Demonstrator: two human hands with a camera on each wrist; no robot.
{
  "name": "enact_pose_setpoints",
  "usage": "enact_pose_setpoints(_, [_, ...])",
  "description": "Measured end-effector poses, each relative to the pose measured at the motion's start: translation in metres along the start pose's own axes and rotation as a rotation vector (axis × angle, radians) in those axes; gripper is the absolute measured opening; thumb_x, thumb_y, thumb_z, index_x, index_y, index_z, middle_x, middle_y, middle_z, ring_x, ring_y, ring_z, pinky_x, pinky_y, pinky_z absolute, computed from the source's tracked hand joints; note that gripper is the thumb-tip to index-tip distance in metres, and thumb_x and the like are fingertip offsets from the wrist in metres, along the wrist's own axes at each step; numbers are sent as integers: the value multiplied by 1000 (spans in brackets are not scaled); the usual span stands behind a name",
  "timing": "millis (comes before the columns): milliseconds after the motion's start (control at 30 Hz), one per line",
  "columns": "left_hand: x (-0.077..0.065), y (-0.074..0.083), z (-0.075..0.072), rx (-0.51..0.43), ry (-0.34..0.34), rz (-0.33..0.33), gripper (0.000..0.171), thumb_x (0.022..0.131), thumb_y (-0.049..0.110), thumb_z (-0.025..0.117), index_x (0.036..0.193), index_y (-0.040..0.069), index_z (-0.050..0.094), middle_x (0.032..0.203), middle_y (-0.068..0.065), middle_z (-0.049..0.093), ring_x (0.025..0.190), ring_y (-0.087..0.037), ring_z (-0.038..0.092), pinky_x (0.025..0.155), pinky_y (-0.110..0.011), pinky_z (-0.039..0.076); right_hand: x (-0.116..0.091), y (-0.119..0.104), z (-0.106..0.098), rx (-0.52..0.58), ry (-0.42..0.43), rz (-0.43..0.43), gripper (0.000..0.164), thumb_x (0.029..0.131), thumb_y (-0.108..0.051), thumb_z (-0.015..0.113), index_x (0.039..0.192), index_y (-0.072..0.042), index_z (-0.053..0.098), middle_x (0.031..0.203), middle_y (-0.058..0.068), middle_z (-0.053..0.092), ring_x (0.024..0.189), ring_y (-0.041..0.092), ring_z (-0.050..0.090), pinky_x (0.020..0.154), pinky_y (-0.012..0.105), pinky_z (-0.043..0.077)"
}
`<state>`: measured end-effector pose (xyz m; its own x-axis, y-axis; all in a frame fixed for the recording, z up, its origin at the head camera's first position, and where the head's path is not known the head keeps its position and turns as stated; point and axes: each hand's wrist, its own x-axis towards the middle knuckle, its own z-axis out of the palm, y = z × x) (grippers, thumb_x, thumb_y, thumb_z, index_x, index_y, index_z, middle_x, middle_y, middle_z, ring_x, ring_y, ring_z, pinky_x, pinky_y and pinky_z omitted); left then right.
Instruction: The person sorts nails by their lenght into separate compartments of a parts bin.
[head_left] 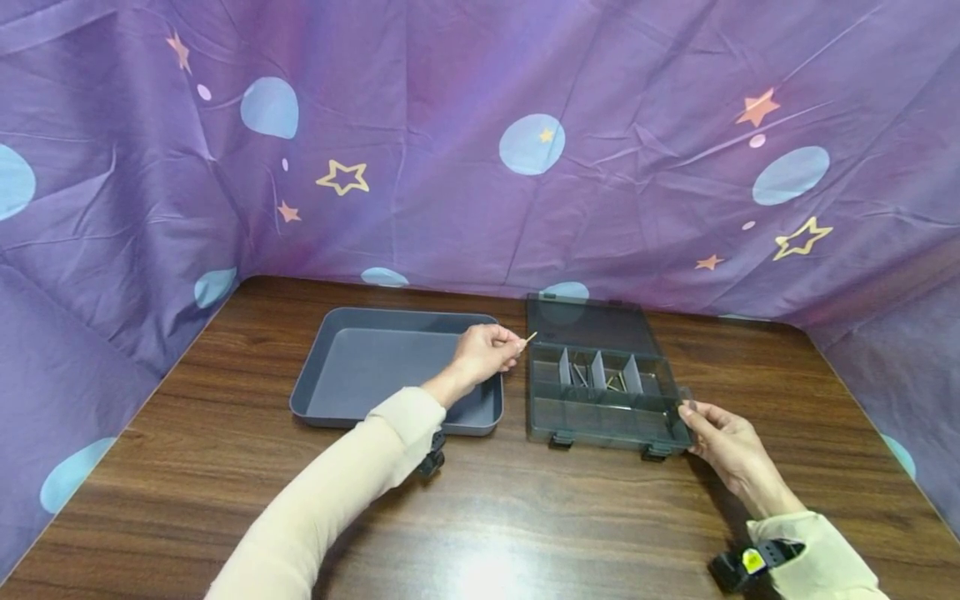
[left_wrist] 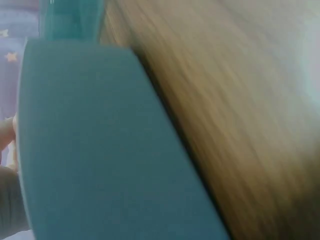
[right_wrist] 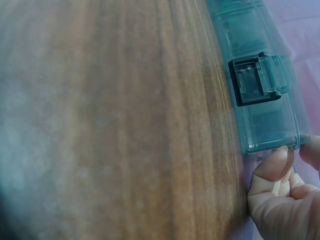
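My left hand (head_left: pixel 487 350) is over the right side of the grey tray (head_left: pixel 360 417), pinching a thin, gold-coloured, stick-shaped piece (head_left: pixel 531 337) whose tip points towards the organizer box. That dark see-through box (head_left: pixel 600 425) lies with its lid (head_left: pixel 588 323) folded back. Thin dark pieces (head_left: pixel 580 375) sit in one rear compartment and thin gold-coloured pieces (head_left: pixel 616 382) in another. At the box's right end, my right hand (head_left: pixel 727 446) grips the corner between thumb and fingers. The right wrist view shows the thumb (right_wrist: pixel 275 165) against the box end, near a black latch (right_wrist: pixel 252 80).
Grey dividers (head_left: pixel 597 371) split the rear row of the box. The tray's outer wall (left_wrist: pixel 100 150) fills much of the left wrist view. Behind the brown wooden table (head_left: pixel 570 517) hangs a purple cloth (head_left: pixel 450 167) with stars and blue spots.
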<state>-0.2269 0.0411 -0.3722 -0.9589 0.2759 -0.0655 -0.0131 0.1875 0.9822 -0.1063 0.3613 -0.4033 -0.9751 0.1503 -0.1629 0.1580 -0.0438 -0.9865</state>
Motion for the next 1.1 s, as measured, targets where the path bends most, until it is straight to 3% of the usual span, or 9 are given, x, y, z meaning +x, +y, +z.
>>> enact_pose_setpoints(200, [0, 11, 29, -33, -45, -3, 16, 86, 8, 66, 94, -7, 67, 93, -26, 69, 55, -3, 56, 60, -21, 55, 0, 0, -1, -13, -5, 7, 19, 95, -13, 55, 82, -25, 64, 74, -15, 60, 63, -2, 53, 55, 16, 44])
enact_pose_setpoints(500, [2, 17, 67, -50, -41, -13, 14, 84, 8, 69, 90, -5, 69, 87, -20, 71, 52, -2, 55, 57, -18, 54, 0, 0, -1, -13, 4, 0, 20, 94, -13, 56, 81, -25, 65, 72, -15, 60, 61, -2, 53, 55, 16, 44])
enact_pose_setpoints(900, [1, 24, 97, -6, -52, -42, 11, 80, 8, 73, 85, -2, 72, 75, -12, 72, 48, -3, 57, 51, -17, 52, 0, -2, 1, -25, 9, 17, 19, 94, -13, 56, 81, -24, 64, 74, -15, 60, 62, -2, 53, 55, 16, 44])
enact_pose_setpoints(1100, [1, 25, 105, 62, -64, -26, 7, 79, 7, 74, 80, 0, 73, 71, -12, 72, 52, -12, 65, 51, -19, 53, 0, -1, 0, -12, 10, 6, 19, 94, -12, 56, 81, -24, 64, 73, -15, 60, 62, -1, 52, 55, 16, 44])
